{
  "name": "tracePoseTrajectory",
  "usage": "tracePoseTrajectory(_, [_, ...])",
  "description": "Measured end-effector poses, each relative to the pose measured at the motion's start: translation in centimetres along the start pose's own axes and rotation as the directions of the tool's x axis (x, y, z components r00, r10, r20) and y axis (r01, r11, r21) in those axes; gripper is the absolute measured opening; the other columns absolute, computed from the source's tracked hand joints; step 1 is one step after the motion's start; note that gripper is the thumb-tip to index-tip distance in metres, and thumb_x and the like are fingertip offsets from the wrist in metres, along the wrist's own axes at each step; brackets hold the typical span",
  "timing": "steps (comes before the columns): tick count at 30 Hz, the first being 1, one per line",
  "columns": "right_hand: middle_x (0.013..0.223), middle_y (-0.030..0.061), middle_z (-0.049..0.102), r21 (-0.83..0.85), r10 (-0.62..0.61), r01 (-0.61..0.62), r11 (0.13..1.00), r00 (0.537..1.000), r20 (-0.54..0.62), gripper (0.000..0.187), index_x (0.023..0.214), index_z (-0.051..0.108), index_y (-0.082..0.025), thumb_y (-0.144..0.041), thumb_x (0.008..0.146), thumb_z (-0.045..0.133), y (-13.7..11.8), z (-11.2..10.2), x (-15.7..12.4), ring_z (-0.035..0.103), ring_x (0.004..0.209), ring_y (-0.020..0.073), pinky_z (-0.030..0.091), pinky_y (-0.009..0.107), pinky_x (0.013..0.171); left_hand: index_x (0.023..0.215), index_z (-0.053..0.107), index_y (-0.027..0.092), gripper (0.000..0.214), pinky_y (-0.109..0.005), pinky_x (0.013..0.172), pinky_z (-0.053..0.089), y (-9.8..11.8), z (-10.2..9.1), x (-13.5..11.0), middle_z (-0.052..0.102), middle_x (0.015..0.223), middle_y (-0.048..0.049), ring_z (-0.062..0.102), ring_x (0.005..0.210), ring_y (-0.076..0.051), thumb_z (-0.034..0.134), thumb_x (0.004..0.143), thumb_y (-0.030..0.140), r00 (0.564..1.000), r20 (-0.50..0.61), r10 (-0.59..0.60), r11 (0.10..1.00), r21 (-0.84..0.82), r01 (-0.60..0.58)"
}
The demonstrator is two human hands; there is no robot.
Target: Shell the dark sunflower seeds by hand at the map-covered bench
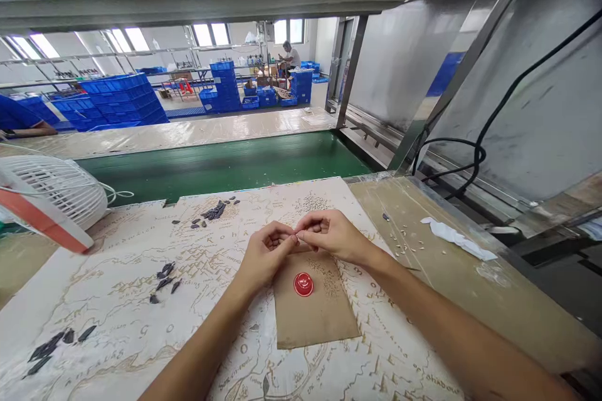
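My left hand (269, 250) and my right hand (332, 235) meet at the fingertips above the far end of a brown cardboard piece (315, 326). Both are closed in a pinch, and whatever lies between the fingers is too small to make out. Just below them a small round red dish (303, 284) with a glossy inside rests on the cardboard. Tiny brownish bits (332, 279) are scattered on the cardboard to its right. Beyond my right hand lies a patch of small pale pieces (314, 202) on the map-printed sheet (197, 326).
Dark, pointed pieces (216, 210) lie in several groups on the left. A white and orange fan (56, 200) stands at the left edge. A green conveyor belt (211, 166) runs behind the sheet. Crumpled white tissue (456, 238) lies at right. A person (289, 56) sits far back.
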State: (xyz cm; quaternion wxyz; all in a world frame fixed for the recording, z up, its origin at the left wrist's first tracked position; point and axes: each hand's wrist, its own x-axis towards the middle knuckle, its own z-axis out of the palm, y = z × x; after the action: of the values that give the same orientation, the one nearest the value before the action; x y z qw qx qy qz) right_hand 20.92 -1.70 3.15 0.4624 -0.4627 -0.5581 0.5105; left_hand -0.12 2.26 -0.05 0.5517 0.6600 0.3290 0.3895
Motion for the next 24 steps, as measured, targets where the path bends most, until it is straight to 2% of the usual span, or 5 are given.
tracePoseTrajectory(6, [0.070,-0.0011,0.071,-0.018,-0.006,0.006,1.000,1.000,-0.001,0.017,0.092,0.082,-0.019,-0.032,0.084,0.090,0.2,0.0,0.0,0.061,0.064,0.0134,0.047,0.028,0.061,0.097,0.077,0.017,0.035,-0.029,0.075,0.049,0.2,0.3,-0.1,0.075,0.085,-0.0037,0.066,0.078,-0.017,0.093,0.089,0.048,1.000,-0.016,-0.018,0.998,-0.066,0.017])
tracePoseTrajectory(11, [0.068,-0.0019,0.070,0.005,-0.009,0.009,1.000,1.000,0.001,0.024,0.095,0.080,-0.019,-0.038,0.086,0.092,0.2,0.3,0.0,0.063,0.061,0.0136,0.047,0.028,0.059,0.097,0.077,0.018,0.033,-0.030,0.078,0.049,0.3,0.2,-0.1,0.076,0.087,-0.0033,0.067,0.081,-0.017,0.093,0.091,0.046,1.000,-0.019,-0.014,0.996,-0.094,0.012])
tracePoseTrajectory(20, [0.073,-0.0007,0.071,-0.118,-0.042,0.042,0.992,0.999,0.008,0.019,0.091,0.080,-0.019,-0.036,0.087,0.088,-0.1,-0.8,0.0,0.062,0.063,0.0126,0.047,0.029,0.060,0.103,0.078,0.018,0.035,-0.032,0.081,0.052,-0.4,0.5,-0.2,0.078,0.089,-0.0042,0.071,0.084,-0.017,0.095,0.091,0.046,0.999,0.038,-0.036,0.983,-0.179,0.042])
tracePoseTrajectory(22, [0.073,-0.0015,0.069,-0.206,-0.073,0.083,0.975,0.996,0.055,0.015,0.089,0.081,-0.018,-0.032,0.088,0.086,-0.7,-1.2,-0.4,0.058,0.064,0.0114,0.045,0.028,0.061,0.107,0.078,0.018,0.036,-0.031,0.080,0.053,-0.7,0.6,-0.1,0.079,0.090,-0.0042,0.071,0.083,-0.017,0.095,0.091,0.045,0.998,0.023,-0.057,0.975,-0.213,0.061])
tracePoseTrajectory(24, [0.071,-0.0028,0.065,-0.280,-0.042,0.091,0.956,0.984,0.176,0.010,0.088,0.083,-0.018,-0.028,0.089,0.084,-1.4,-1.5,-1.0,0.054,0.064,0.0104,0.042,0.027,0.060,0.109,0.079,0.018,0.037,-0.032,0.079,0.054,-1.0,0.6,0.0,0.079,0.091,-0.0046,0.072,0.084,-0.017,0.096,0.089,0.043,0.997,-0.006,-0.083,0.971,-0.226,0.080])
